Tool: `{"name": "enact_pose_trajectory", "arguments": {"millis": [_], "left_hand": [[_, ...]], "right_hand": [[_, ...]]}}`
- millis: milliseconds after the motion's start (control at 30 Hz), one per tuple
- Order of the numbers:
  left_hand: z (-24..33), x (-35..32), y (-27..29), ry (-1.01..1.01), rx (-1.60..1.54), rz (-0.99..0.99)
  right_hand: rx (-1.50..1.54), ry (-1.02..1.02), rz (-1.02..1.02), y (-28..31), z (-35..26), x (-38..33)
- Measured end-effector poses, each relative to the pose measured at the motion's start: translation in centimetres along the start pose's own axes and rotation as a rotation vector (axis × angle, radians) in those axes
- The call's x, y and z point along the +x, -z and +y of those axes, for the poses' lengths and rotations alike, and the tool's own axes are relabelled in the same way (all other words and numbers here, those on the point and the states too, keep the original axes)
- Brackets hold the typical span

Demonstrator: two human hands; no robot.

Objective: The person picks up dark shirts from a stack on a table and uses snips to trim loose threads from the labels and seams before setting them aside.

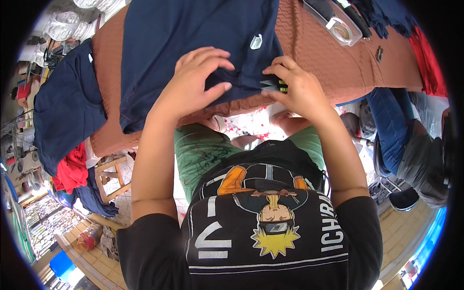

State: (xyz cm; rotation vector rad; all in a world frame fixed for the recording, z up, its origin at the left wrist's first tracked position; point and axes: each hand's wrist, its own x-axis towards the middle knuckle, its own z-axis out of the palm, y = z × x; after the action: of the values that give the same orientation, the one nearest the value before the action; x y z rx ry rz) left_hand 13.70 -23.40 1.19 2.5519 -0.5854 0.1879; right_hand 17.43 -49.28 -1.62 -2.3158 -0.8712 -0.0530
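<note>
A navy blue cloth garment lies spread over the brown-covered table in front of me, with a small white label near its right side. Over its near part is my left hand, thumb and fingers apart, with nothing gripped between them. My right hand is closed around thread snips with dark blades and yellow-green marks. The blades point left, low over the garment's near right edge. Part of the snips is hidden by my fingers.
The table has a brown quilted cover. A clear plastic box with a tape roll stands at the far right, near a small metal item. Another navy garment hangs at the left, red cloth at the right. A wooden stool stands lower left.
</note>
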Motion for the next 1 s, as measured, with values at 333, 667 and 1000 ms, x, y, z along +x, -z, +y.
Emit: {"name": "enact_pose_trajectory", "arguments": {"millis": [333, 667, 1000], "left_hand": [[-1.9, 0.4, 0.3, 0.291, -0.626, 0.138], [2.8, 1.6, -3.0, 0.046, -0.054, 0.39], [3.8, 2.0, -9.0, 0.135, -0.142, 0.306]], "right_hand": [[0.722, -0.373, -0.017, 3.7, 1.5, -2.1], [0.155, -0.426, 0.243, 2.7, -0.2, -1.2], [0.569, -0.391, 0.163, -1.0, 2.0, -1.2]]}}
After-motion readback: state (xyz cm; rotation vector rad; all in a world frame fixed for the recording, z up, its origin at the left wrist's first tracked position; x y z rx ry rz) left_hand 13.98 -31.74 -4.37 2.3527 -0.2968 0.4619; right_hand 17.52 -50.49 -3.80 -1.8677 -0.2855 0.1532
